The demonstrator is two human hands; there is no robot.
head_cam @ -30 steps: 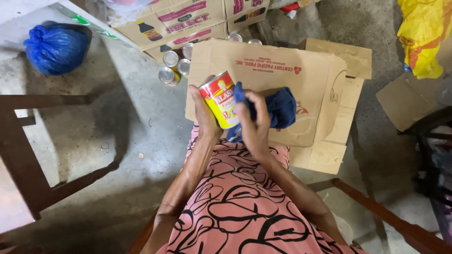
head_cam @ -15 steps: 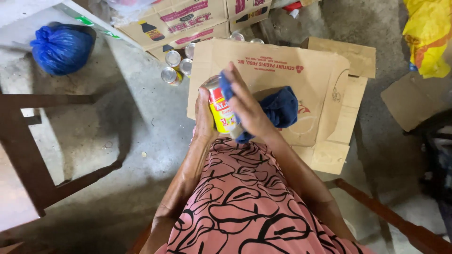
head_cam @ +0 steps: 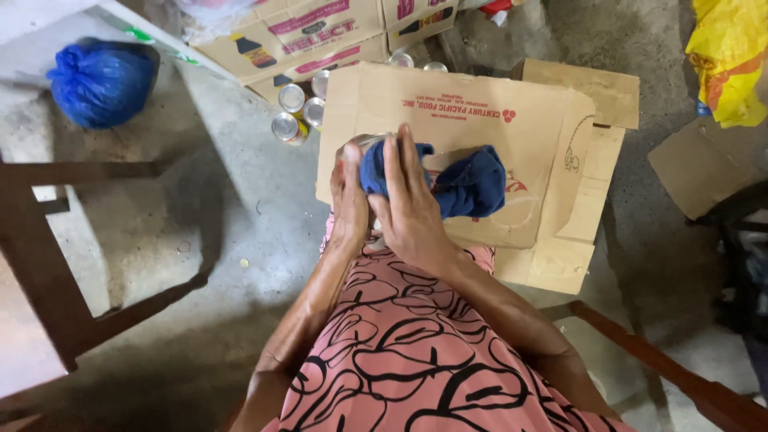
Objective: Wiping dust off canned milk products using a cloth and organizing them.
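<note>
— Tin can [head_cam: 358,146]: where?
— Above the lap, over flattened cardboard [head_cam: 480,112], gripped by the left hand [head_cam: 350,200], fingers wrapped round it.
— Right hand [head_cam: 412,204]?
— Fingers extended, pressing a blue cloth [head_cam: 464,182] flat against the can.

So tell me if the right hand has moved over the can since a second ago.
Yes. The right hand slid left across the can, away from the cardboard box's red print.

Both forearms extended forward, left hand [head_cam: 350,200] curled in a grip, right hand [head_cam: 410,210] fingers flat, hands touching
</note>
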